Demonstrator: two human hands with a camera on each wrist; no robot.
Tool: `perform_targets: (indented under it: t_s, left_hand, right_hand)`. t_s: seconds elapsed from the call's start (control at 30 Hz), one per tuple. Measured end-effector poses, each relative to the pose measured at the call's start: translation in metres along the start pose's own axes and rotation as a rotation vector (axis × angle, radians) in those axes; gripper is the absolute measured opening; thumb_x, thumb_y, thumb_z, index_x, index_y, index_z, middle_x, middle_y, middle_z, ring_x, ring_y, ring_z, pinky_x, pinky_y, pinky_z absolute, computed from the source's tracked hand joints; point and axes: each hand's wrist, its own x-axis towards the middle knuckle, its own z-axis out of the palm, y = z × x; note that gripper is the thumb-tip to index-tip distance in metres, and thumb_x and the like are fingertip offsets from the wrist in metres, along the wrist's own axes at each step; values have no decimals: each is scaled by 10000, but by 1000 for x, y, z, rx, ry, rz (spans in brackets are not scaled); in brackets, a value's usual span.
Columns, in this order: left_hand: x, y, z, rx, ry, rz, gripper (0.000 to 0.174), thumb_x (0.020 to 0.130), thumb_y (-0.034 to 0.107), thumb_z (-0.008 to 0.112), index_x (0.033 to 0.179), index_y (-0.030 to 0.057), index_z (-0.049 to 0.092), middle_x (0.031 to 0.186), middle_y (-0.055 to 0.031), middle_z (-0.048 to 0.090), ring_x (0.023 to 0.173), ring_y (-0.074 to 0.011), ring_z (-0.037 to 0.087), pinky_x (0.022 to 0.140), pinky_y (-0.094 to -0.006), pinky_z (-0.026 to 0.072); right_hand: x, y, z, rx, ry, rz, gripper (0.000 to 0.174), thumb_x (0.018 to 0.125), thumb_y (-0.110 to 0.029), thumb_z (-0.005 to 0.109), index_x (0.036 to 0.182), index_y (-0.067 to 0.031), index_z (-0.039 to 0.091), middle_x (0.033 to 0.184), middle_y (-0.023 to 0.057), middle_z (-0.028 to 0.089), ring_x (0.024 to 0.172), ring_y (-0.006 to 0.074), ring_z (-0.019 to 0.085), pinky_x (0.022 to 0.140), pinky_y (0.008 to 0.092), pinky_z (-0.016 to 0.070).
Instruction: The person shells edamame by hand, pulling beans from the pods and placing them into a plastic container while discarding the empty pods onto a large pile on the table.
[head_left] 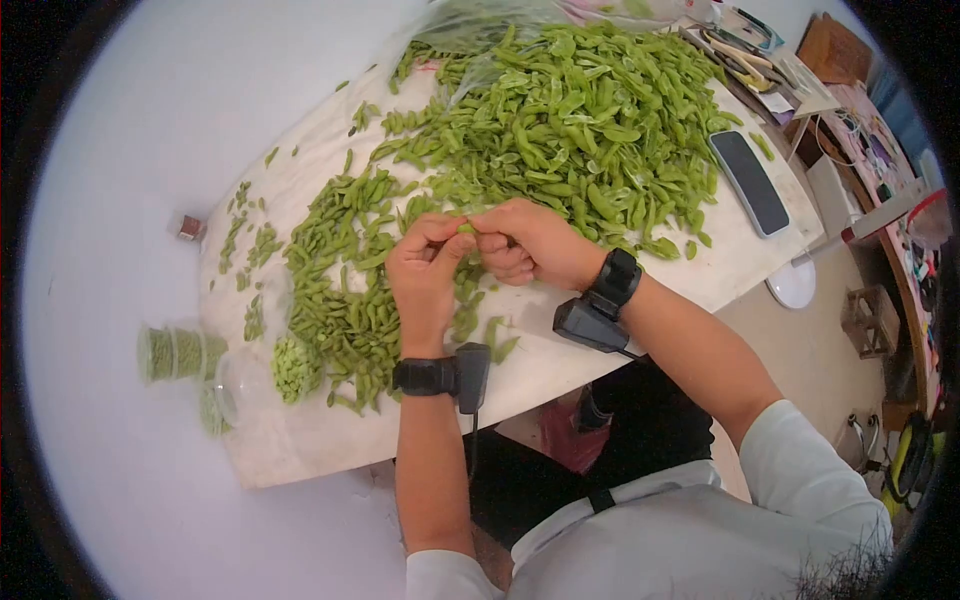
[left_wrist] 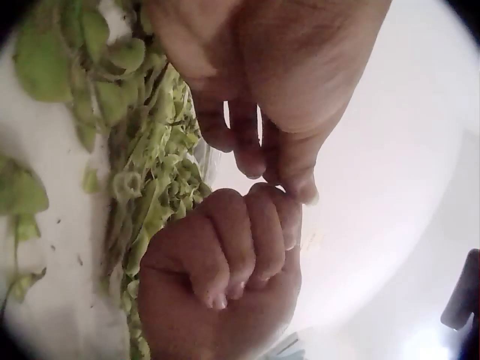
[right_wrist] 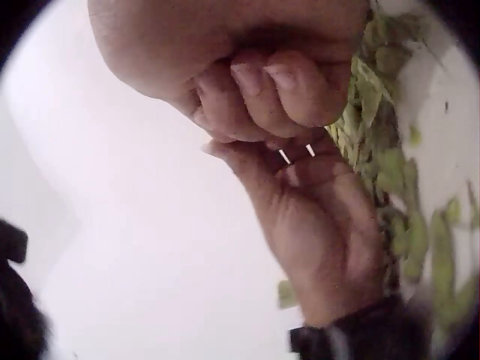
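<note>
My two hands meet over the white table top (head_left: 640, 300), in front of a big heap of green bean pods (head_left: 570, 110). The left hand (head_left: 447, 240) and the right hand (head_left: 490, 228) pinch one small green pod (head_left: 466, 228) between their fingertips. In the left wrist view the left hand (left_wrist: 262, 75) hangs from the top and the right hand (left_wrist: 225, 262) is a curled fist below it; the pod is hidden there. In the right wrist view the right hand (right_wrist: 255, 82) is curled above the left hand (right_wrist: 322, 225). A flatter spread of pods (head_left: 340, 270) lies under and left of my hands.
A dark phone (head_left: 749, 182) lies on the table's right part. A clear plastic bag (head_left: 480, 25) sits at the back of the heap. Clear containers of green beans (head_left: 175, 352) stand off the left edge. A cluttered desk (head_left: 850, 100) and a white stool (head_left: 795, 283) are at the right.
</note>
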Motion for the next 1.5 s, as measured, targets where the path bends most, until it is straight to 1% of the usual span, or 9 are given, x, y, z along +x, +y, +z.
perform_targets:
  t_s: [0.23, 0.47, 0.57, 0.63, 0.73, 0.87, 0.97, 1.17, 1.5]
  left_hand:
    - [1, 3, -3, 160, -25, 78, 119, 739, -50, 686, 837, -36, 620, 897, -78, 608, 811, -130, 557, 730, -239, 445]
    - [1, 15, 0, 563, -56, 295, 155, 645, -76, 720, 757, -33, 623, 805, -91, 624, 751, -171, 571, 690, -258, 450]
    - [1, 14, -1, 598, -78, 362, 166, 630, -90, 722, 752, -25, 629, 757, -74, 614, 702, -170, 565, 618, -249, 462]
    - [-1, 19, 0, 607, -80, 360, 154, 634, -86, 720, 742, -25, 630, 763, -79, 615, 705, -164, 564, 623, -245, 458]
    - [0, 18, 4, 529, -32, 328, 123, 681, -73, 702, 755, -30, 613, 784, -74, 605, 712, -145, 556, 638, -236, 449]
    - [1, 10, 8, 125, 104, 65, 81, 784, -46, 647, 799, -34, 568, 818, -47, 570, 719, -106, 528, 667, -220, 433]
    - [2, 3, 2, 38, 19, -41, 70, 827, -36, 611, 822, -27, 542, 832, -27, 545, 729, -85, 506, 682, -210, 425]
    - [2, 1, -3, 43, -37, -54, 62, 824, -36, 610, 813, -27, 550, 825, -23, 540, 746, -77, 497, 683, -201, 415]
    - [0, 5, 4, 46, -67, -91, 120, 808, -13, 640, 887, -7, 550, 844, -15, 531, 768, -76, 509, 707, -207, 429]
  right_hand:
    - [-2, -6, -4, 369, -55, 262, 385, 950, -315, 415, 596, -180, 342, 458, -92, 238, 368, 51, 217, 358, 217, 176]
    - [-2, -7, -13, 423, -32, 398, 385, 941, -303, 414, 582, -184, 341, 452, -90, 237, 357, 44, 213, 334, 200, 172]
    - [0, -7, -19, 470, -70, 465, 398, 941, -289, 403, 562, -190, 330, 450, -85, 238, 353, 44, 211, 311, 192, 169]
    - [-1, -9, -18, 502, -89, 515, 415, 944, -267, 383, 541, -196, 317, 451, -81, 238, 353, 40, 215, 287, 178, 175]
    - [1, -6, -16, 499, -179, 417, 408, 951, -293, 394, 563, -186, 328, 457, -80, 250, 363, 42, 224, 309, 185, 189]
    - [1, -12, 5, 110, 20, 177, 384, 960, -348, 417, 632, -149, 394, 492, -75, 276, 394, 39, 238, 346, 200, 212]
    - [-2, -8, 10, -130, 133, 54, 355, 959, -359, 443, 710, -107, 469, 530, -66, 312, 415, 36, 273, 359, 207, 236]
    - [5, 0, 4, -631, 267, -230, 404, 953, -320, 452, 652, -54, 496, 535, -25, 443, 460, 75, 398, 431, 244, 322]
    - [4, 4, 2, -560, 402, -231, 469, 931, -326, 475, 565, -34, 469, 492, -9, 432, 471, 72, 375, 442, 266, 319]
